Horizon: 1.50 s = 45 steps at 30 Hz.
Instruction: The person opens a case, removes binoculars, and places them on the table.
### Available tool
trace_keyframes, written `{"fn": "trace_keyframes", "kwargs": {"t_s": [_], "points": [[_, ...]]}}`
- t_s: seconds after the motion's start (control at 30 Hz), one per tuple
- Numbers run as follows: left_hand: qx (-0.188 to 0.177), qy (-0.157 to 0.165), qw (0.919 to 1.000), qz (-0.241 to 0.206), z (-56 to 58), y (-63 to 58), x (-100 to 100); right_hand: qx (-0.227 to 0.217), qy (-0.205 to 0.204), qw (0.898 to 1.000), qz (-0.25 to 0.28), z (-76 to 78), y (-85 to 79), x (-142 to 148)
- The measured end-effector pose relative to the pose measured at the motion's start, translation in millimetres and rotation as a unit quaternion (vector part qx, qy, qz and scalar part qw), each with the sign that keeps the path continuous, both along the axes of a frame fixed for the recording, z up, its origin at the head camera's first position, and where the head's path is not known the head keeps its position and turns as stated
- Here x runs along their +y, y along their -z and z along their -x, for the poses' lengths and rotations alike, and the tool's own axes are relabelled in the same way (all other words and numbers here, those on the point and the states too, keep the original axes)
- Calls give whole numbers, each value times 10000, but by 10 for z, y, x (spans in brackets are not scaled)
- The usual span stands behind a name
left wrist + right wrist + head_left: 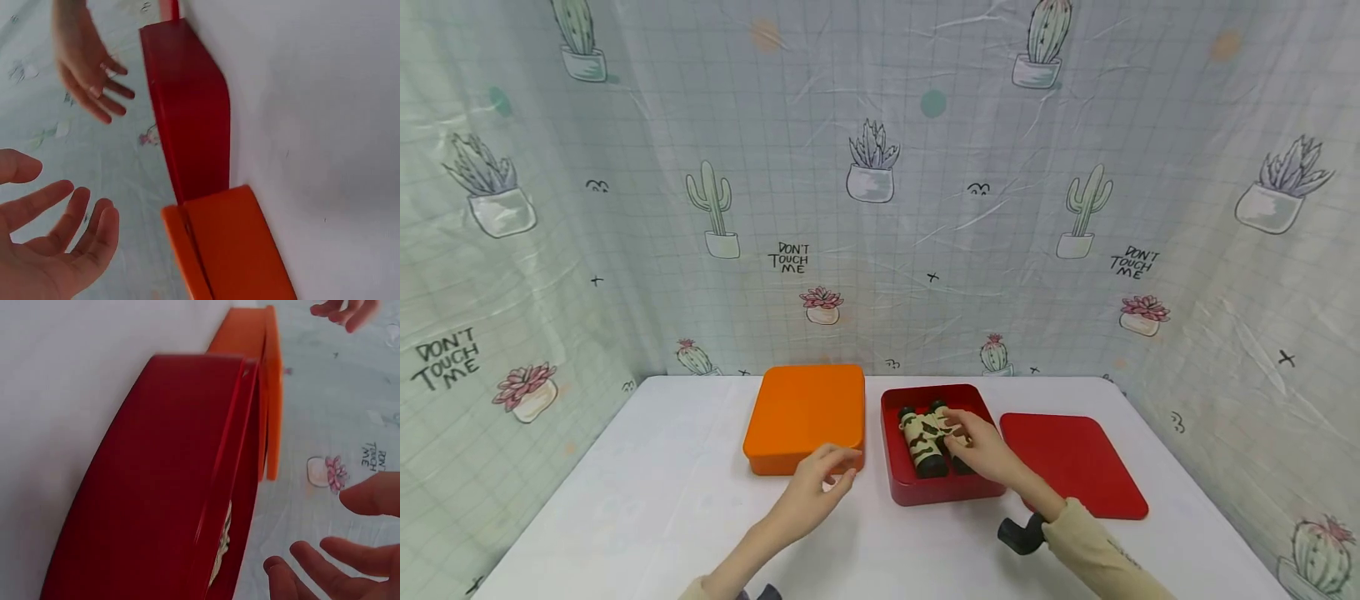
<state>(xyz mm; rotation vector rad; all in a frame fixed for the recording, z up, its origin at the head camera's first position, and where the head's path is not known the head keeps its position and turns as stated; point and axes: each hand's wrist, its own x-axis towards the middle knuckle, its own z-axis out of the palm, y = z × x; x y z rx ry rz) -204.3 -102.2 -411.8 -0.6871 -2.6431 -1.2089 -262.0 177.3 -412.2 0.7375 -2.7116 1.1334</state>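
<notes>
**Open red box (947, 493) with spotty binoculars (919, 432) inside**

All over the top and both sides of the frame, a pale sheet (985, 292) with drawn cactus pots. Says "DON'T TOUCH ME" in a few spots.

Across the bottom, a white table (677, 483). Reaches back to the sheet.

Left of the middle, an orange box (808, 408). Has its lid on.

Just right of the middle, the red box. Sits near the orange box, with a thin strip of table between.

At the lower right, a flat red lid (1086, 462). Lies on the table just beside the red box.

At the bottom right, a cream sleeve (1097, 554).

Inside the red box, the binoculars. Lie down, look cream with dark spots, and have black ends. Peek out a tiny bit in the right wrist view.

Over the binoculars, the right hand (987, 454). Hides part of them in the head view. Floats in the air in the right wrist view, with fingers a little bent and spread apart.

At the bottom, left of the middle, the left hand (815, 490). Hides a bit of the orange box's front in the head view. Floats apart from the box in the left wrist view, with fingers softly bent and the thumb away from them.

Under the right wrist, a small dark gadget (1022, 536).
</notes>
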Motion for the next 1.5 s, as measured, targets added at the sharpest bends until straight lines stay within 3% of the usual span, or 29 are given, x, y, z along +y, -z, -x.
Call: {"fn": "trace_keyframes", "kwargs": {"t_s": [0.1, 0.2, 0.3, 0.5, 0.7, 0.87, 1.07, 1.37, 1.5], "points": [[344, 284, 9972, 608, 22, 40, 100, 252, -31, 9990, -379, 38, 11, 17], [788, 399, 9882, 1251, 50, 86, 189, 429, 43, 9952, -878, 85, 35, 32], [1304, 499, 9721, 1885, 84, 150, 262, 575, 112, 9896, -1315, 133, 70, 49], [2114, 585, 9314, 2907, 145, 260, 372, 1145, 63, 9751, -1900, 231, 137, 73], [2533, 545, 9093, 3258, 207, 330, 420, 1626, -9, 9583, -2351, 335, 190, 78], [2621, 519, 8948, 3577, 237, 374, 425, 1665, -151, 9484, -2693, 375, 211, 50], [2515, 611, 8810, 3960, 213, 404, 422, 1538, -151, 9450, -2883, 405, 238, 25], [2667, 621, 8710, 4079, 206, 454, 419, 1122, -33, 9462, -3034, 453, 249, -17], [2745, 598, 8661, 4135, 195, 453, 422, 1043, 55, 9410, -3218, 508, 284, -12]]}}
